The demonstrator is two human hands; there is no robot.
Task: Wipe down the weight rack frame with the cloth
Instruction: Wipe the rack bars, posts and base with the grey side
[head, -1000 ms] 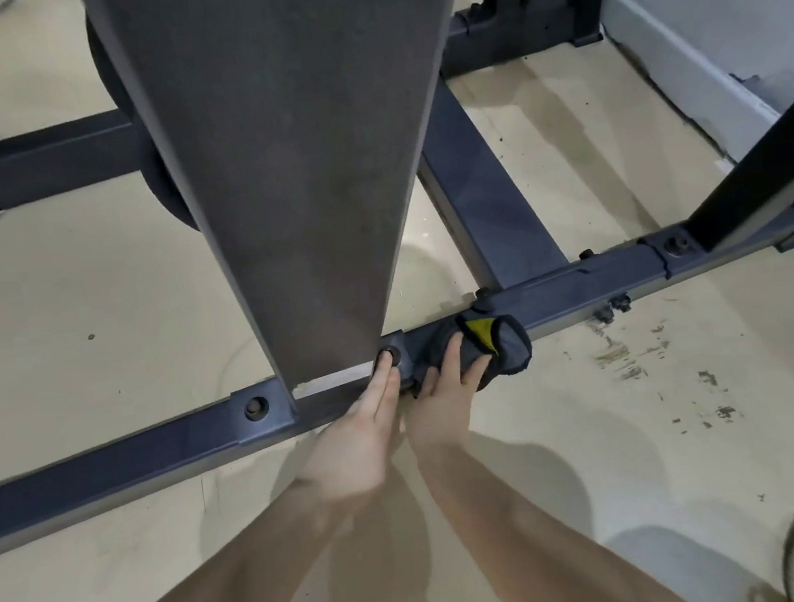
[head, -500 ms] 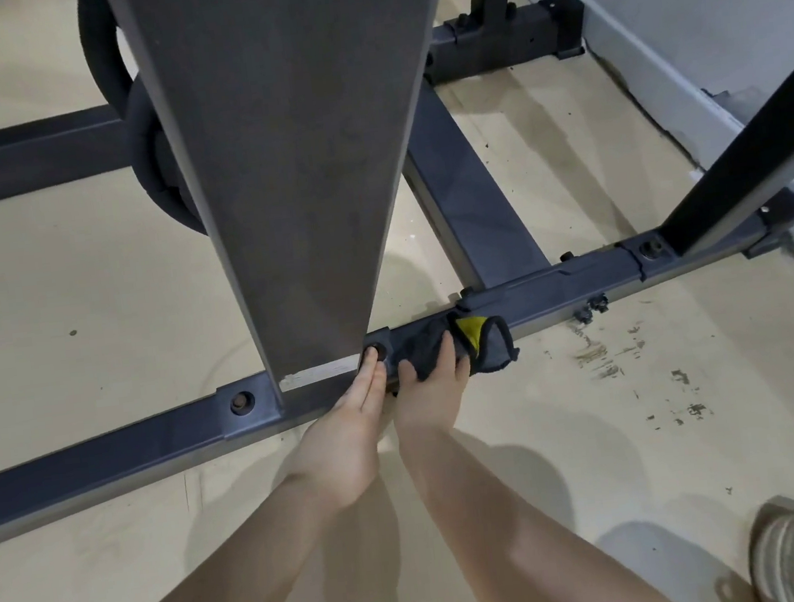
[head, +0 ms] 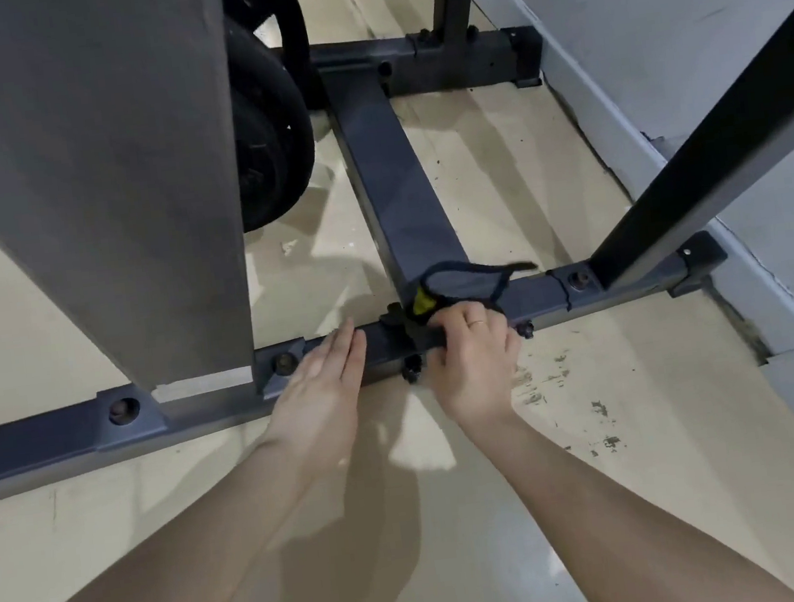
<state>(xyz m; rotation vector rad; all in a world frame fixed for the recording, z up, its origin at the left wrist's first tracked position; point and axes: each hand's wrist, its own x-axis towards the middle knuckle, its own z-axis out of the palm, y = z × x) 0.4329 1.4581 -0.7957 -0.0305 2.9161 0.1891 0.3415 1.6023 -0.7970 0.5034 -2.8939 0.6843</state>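
Right hand (head: 471, 350) grips cloth (head: 463, 288) on frame (head: 533, 296)

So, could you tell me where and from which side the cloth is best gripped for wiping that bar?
Probably the bunched near part of the cloth, draped over the joint where the cross beam meets the floor bar. Come from the near side with fingers curled over the bar's top, as the right hand does. The far edge and loose strap look too floppy to press with.
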